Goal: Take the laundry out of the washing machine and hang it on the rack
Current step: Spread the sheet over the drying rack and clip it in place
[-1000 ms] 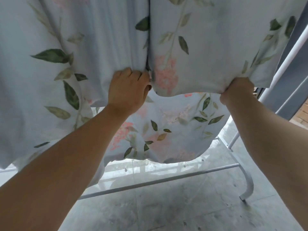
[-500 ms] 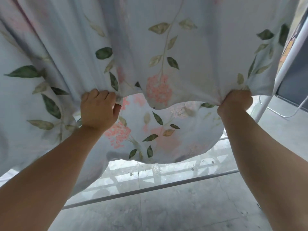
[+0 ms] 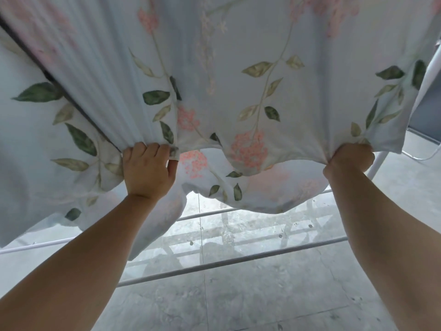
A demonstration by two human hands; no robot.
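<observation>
A large pale blue sheet (image 3: 238,68) printed with green leaves and pink flowers hangs over the drying rack and fills the upper half of the view. My left hand (image 3: 149,168) grips the sheet's lower hem at centre left, fingers curled over the edge. At the right, my right hand (image 3: 349,158) grips the same hem in a fist near the sheet's corner. The hem sags in a curve between the two hands. A second layer of the sheet (image 3: 262,194) hangs behind. The top of the rack is hidden by cloth.
White rack rails (image 3: 238,259) run across low over the grey tiled floor (image 3: 262,302). A white rack upright (image 3: 379,163) stands at the right, just behind my right hand. A dark panel (image 3: 427,125) shows at the right edge.
The sheet has spread wider and its front hem has been drawn toward me. The hands have moved further apart along the hem, and the dark gap between folds has shifted left.
</observation>
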